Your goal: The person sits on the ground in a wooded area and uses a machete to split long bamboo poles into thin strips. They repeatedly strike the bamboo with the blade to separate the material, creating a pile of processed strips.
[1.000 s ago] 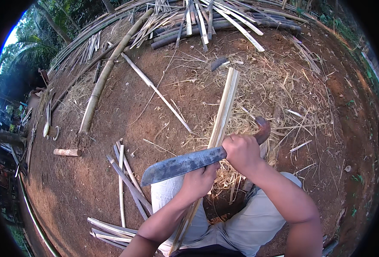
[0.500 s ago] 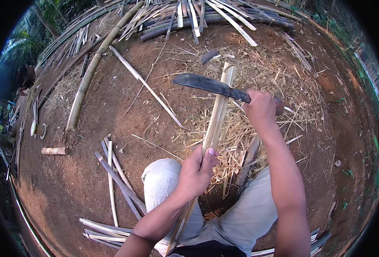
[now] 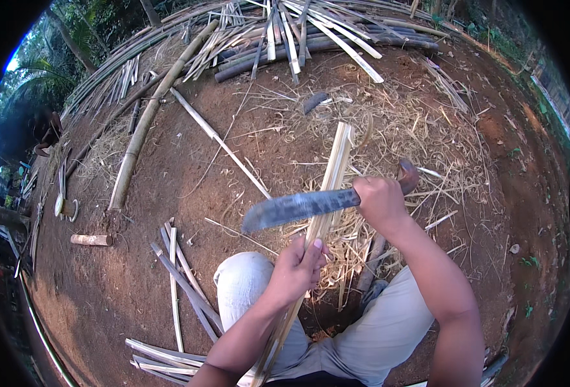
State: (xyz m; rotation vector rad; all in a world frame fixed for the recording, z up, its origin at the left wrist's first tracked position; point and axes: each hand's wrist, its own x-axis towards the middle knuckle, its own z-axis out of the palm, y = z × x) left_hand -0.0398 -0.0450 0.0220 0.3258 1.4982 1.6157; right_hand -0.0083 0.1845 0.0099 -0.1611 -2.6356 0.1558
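Observation:
My left hand (image 3: pixel 298 267) grips a long pale bamboo slat (image 3: pixel 332 174) that runs from my lap up and away over the ground. My right hand (image 3: pixel 378 200) holds the wooden handle of a large dark machete (image 3: pixel 298 208). Its blade points left and lies across the slat just above my left hand. My knees in light trousers frame the slat's lower end, which is hidden behind my left forearm.
Bamboo shavings (image 3: pixel 394 135) cover the dirt ahead. Split strips (image 3: pixel 182 277) lie left of my knee, more strips (image 3: pixel 162 355) at the lower left. A long bamboo pole (image 3: pixel 149 122) and a heap of poles (image 3: pixel 311 32) lie farther off. A short cut piece (image 3: pixel 91 240) rests at the left.
The machete was raised farther up the slat half a second ago. It has come back down toward me and now crosses the slat close above my left hand.

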